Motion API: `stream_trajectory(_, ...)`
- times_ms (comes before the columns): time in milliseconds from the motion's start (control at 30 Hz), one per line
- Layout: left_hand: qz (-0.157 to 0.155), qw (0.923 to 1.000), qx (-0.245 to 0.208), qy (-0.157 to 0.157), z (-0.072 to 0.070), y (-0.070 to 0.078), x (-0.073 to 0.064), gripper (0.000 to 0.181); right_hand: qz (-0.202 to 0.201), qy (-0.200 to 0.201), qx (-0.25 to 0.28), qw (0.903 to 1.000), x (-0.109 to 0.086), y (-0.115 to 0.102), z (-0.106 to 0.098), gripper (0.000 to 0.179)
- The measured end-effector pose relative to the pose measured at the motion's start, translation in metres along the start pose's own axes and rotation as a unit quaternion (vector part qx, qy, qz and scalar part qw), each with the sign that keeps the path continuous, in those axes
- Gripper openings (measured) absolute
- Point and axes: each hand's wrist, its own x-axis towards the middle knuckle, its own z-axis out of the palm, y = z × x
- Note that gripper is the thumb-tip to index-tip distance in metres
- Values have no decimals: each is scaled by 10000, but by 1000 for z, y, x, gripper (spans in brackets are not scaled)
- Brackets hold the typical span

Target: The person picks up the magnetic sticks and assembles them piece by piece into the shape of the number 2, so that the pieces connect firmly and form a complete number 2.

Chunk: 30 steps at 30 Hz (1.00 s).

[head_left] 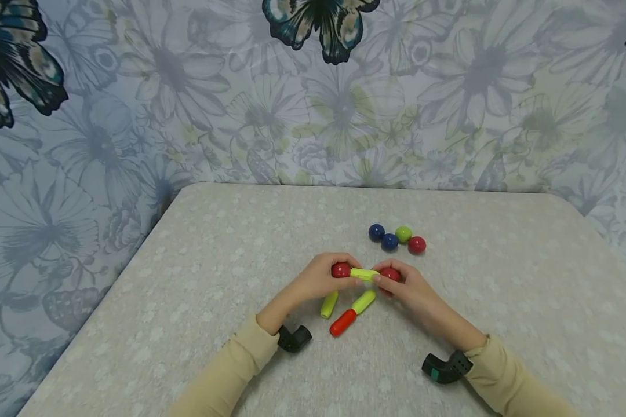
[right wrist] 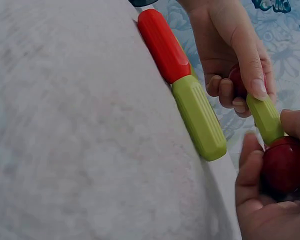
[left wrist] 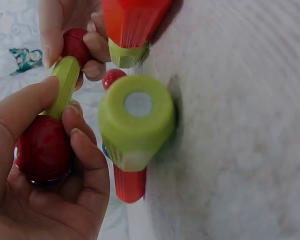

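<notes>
A ribbed yellow-green rod [head_left: 363, 274] spans the two hands above the table, a glossy red ball at each end. My left hand [head_left: 315, 279] curls round the left red ball [left wrist: 44, 148], and its thumb lies along the rod. At the other end my right hand [head_left: 409, 288] grips the second red ball [right wrist: 286, 164] between thumb and fingers. Below the hands, a red rod [head_left: 342, 322] and a yellow-green rod [head_left: 364, 302] lie end to end on the table. Beside them is another yellow-green rod [left wrist: 136, 115], with a red piece [left wrist: 130, 184] behind it in the left wrist view.
Beyond the hands, two blue balls [head_left: 377, 233], a green ball [head_left: 404, 234] and a red ball [head_left: 417, 245] sit in a cluster on the patterned tablecloth [head_left: 250, 226]. A flowered wall [head_left: 344, 133] with butterfly decorations stands behind the table's far edge.
</notes>
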Motion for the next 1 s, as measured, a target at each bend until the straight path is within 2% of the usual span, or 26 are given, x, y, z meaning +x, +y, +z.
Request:
stream_trajectory(100,-108,9998,-129,70,-5,-5,1,17,-168,8,14,9999,3,-1,-1,45)
stream_trajectory(167,-219,9995,-171,171,-10,-7,1,18,-401,264,67,9988,3,-1,-4,46)
stream_trajectory(233,-326,9988,-197,312,-15,-9,0,18,-833,687,69,9941,1,0,-7,43)
stream_trajectory(300,-412,9979,-193,455,-21,-10,-1,18,-1381,1071,-168,9845,-3,-4,-9,35)
stream_trajectory(367,-472,9970,-206,570,-25,-12,-1,19,-2107,1170,-824,9670,-5,-6,-8,26)
stream_trajectory(433,-509,9964,-214,645,-28,-13,-2,20,-2649,831,-1665,9461,-7,-9,-5,23)
stream_trajectory(500,-520,9961,-269,661,-30,-15,-2,22,-2972,139,-2432,9232,-9,-12,1,27)
stream_trajectory(533,-521,9960,-288,667,-30,-15,-2,22,-3020,-245,-2734,9129,-8,-9,3,30)
stream_trajectory(567,-508,9960,-299,665,-31,-16,-2,23,-2966,-624,-2931,9068,-8,-9,6,32)
stream_trajectory(633,-479,9962,-318,650,-31,-16,-3,24,-2788,-1158,-3205,8979,-8,-7,11,36)
stream_trajectory(667,-468,9963,-327,645,-31,-16,-3,24,-2729,-1304,-3291,8945,-8,-6,13,37)
stream_trajectory(767,-448,9964,-328,646,-31,-16,-2,23,-2717,-1424,-3457,8868,-6,-3,17,33)
stream_trajectory(1000,-442,9961,-426,629,-31,-17,-2,23,-2944,-1322,-3667,8726,-3,0,21,18)
